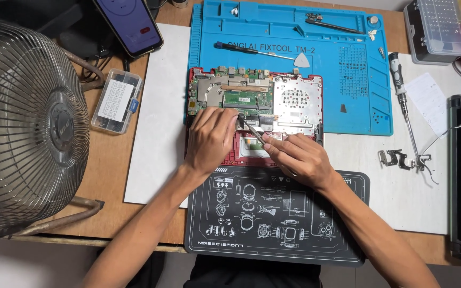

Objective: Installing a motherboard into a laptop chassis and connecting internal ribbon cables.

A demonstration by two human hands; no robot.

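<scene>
- Pinching a thin metal tool point(253, 130) between its fingertips, the right hand point(301, 158) has its grip pressed tight on the tool, whose tip points up and left into the open laptop point(255, 112).
- Left hand point(211, 140) lies flat on the laptop, fingers bent down and pressing on the parts just beside the tool tip. It holds nothing, and its grip is loose and a bit spread.
- The open laptop has a red shell. It lies in the middle of the bench point(102, 176), partly on a blue mat point(348, 80) and partly on a black mat point(273, 224) with white drawings.
- A green board point(230, 90) shows in the left part of the laptop, and a silver metal plate point(297, 101) in the right part.
- On the blue mat lie a screwdriver with a blue handle point(241, 49) and a small white pick point(302, 60).
- A big wire fan point(25, 128) stands at the left, with a phone point(129, 24) and a small clear box point(117, 100) near it.
- A long screwdriver with a black handle point(403, 98) lies on white paper point(428, 176) at the right, with small metal hinges point(396, 158) near its tip.
- A grey parts case point(436, 29) sits in the far right corner.
</scene>
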